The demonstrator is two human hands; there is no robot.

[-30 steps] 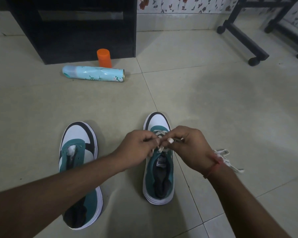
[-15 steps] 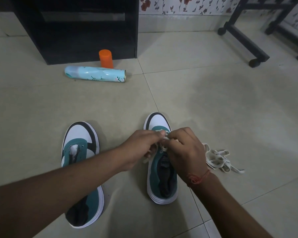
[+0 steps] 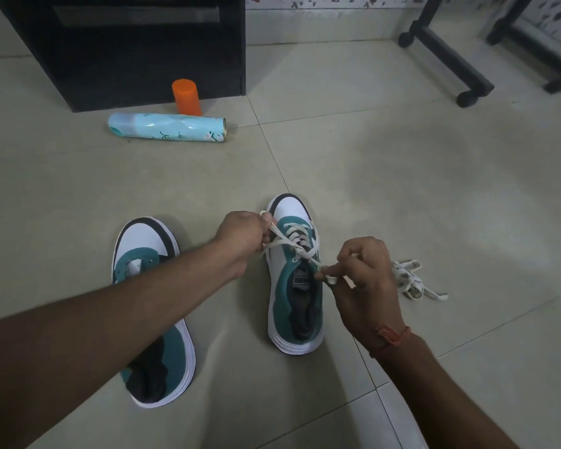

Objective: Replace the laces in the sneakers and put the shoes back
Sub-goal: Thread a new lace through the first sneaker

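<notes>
Right sneaker (image 3: 293, 286) sits on the floor (image 3: 402, 189) toe away, so the eyelets face the person; white lace (image 3: 300, 246) crosses the lower eyelets. Left hand (image 3: 242, 236) grip pinches one end, right hand (image 3: 361, 273) grip pinches the other, pulled apart, likely to even tension. Left sneaker (image 3: 151, 270) unlaced; spare lace (image 3: 412, 280) bundled just right of the shoe

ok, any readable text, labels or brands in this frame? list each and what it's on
Spray can lying on the floor: cursive print, only a fragment like "er" shows, the rest unreadable.
Tongue label of the right sneaker: block lettering, too blurred to read with confidence.
Orange cap, left sneaker, loose lace: no text visible.
</notes>
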